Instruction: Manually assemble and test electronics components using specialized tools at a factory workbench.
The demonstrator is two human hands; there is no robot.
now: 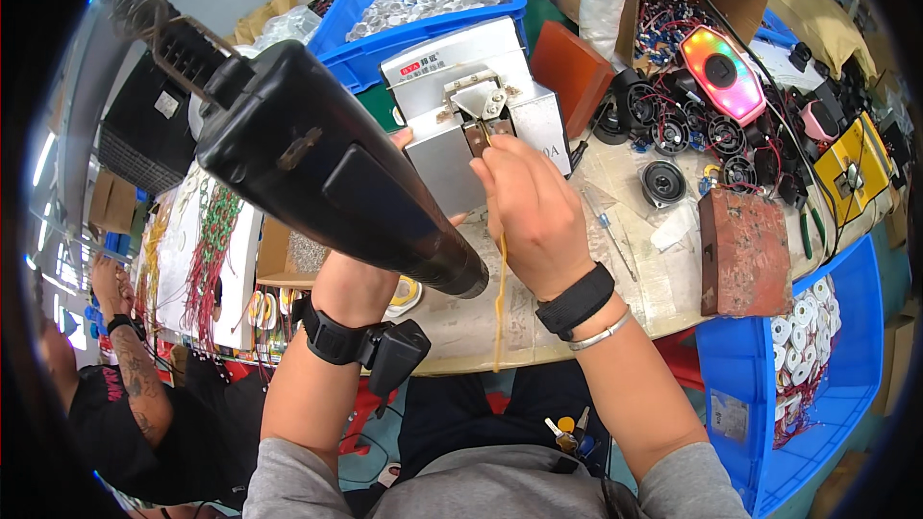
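Note:
A black electric screwdriver [361,173], hung from a coil spring, fills the view's left middle. Behind it, my left hand [358,277] is mostly hidden; only fingertips show at the left side and lower front of a light-grey box-shaped machine [447,168]. Whether those fingers grip the machine is unclear. Close to the slotted metal mouth of the machine, my right hand [534,207] is closed in a pinch on a thin yellow wire [500,303]. The wire's lower end hangs down past the table's front edge.
Beyond the machine stands a blue bin [332,38] of small silvery parts. Small round speakers [663,183], a rusty block [745,255] and a lit pink device [721,75] lie to the right. Another blue bin [731,413] sits lower right. A co-worker [135,394] works at left.

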